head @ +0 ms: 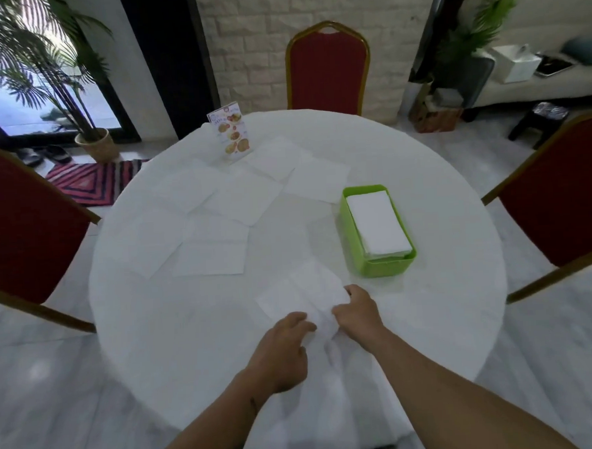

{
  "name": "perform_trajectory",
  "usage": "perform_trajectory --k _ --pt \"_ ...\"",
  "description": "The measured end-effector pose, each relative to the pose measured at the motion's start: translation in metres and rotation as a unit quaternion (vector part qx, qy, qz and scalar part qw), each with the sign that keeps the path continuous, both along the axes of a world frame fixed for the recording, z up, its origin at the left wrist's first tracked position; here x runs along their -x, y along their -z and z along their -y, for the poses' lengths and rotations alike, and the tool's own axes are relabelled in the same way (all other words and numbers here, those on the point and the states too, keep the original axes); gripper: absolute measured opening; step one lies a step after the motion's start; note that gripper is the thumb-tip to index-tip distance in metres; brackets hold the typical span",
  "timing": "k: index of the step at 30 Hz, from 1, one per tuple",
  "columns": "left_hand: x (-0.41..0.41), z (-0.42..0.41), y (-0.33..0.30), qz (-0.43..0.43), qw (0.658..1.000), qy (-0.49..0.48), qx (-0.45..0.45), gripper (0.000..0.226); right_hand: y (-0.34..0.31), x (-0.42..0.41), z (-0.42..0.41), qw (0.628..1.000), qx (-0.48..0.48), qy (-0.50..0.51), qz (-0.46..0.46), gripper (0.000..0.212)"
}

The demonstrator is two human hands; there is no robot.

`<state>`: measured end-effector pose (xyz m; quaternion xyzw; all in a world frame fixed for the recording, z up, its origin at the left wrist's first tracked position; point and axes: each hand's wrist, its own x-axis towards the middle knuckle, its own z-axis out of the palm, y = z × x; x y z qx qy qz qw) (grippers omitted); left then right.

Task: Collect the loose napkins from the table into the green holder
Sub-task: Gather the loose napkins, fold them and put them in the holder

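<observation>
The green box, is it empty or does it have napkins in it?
It has napkins in it. A flat white stack of napkins lies inside the green holder, filling most of it below the rim.

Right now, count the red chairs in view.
3. One chair stands at the far side of the table, one at its left, one at its right. Any on the near side would be out of view.
</observation>
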<state>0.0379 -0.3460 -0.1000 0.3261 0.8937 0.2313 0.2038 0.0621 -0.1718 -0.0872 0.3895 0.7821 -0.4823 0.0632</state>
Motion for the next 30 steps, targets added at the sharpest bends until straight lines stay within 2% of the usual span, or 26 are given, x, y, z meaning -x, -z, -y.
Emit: perform_trajectory --k 2,4,8,10,13,17,20,22,26,30 --pt "0.000 0.004 0.000 -0.004 1.000 -0.013 -0.024 0.048 -0.003 -0.003 0.002 0.999 0.001 0.011 -0.037 0.026" --pt "0.002 0.011 0.001 -0.009 0.998 -0.038 -0.048 0.047 -0.007 -0.005 0.006 0.996 -0.038 -0.014 -0.076 0.018" --pt "0.011 0.025 0.005 -0.008 0.989 -0.119 -0.088 0.041 -0.008 -0.007 0.014 0.980 -0.129 -0.120 -0.098 0.024" --pt "0.016 0.030 0.004 0.003 0.981 -0.165 -0.099 0.037 -0.008 -0.009 0.021 0.968 -0.152 -0.181 -0.079 0.026" --pt "0.023 0.034 0.000 0.017 0.963 -0.236 -0.127 0.031 -0.007 -0.011 0.031 0.952 -0.149 -0.267 -0.001 0.028" --pt "0.026 0.038 0.000 0.032 0.950 -0.280 -0.131 0.032 -0.010 -0.015 0.040 0.942 -0.105 -0.315 0.053 0.049" --pt "0.022 0.038 0.000 0.013 0.964 -0.239 -0.116 0.040 -0.011 -0.015 0.042 0.954 -0.056 -0.293 0.039 0.050" --pt "0.019 0.037 0.002 0.001 0.978 -0.191 -0.086 0.047 -0.009 -0.011 0.043 0.970 -0.042 -0.237 0.022 0.049" --pt "0.012 0.034 0.000 0.014 0.993 -0.113 0.045 0.059 -0.004 -0.005 0.042 0.987 -0.053 -0.148 0.032 0.055" --pt "0.010 0.033 -0.004 0.010 0.994 -0.063 0.087 0.059 -0.007 0.000 0.041 0.994 0.061 -0.076 0.044 0.049"
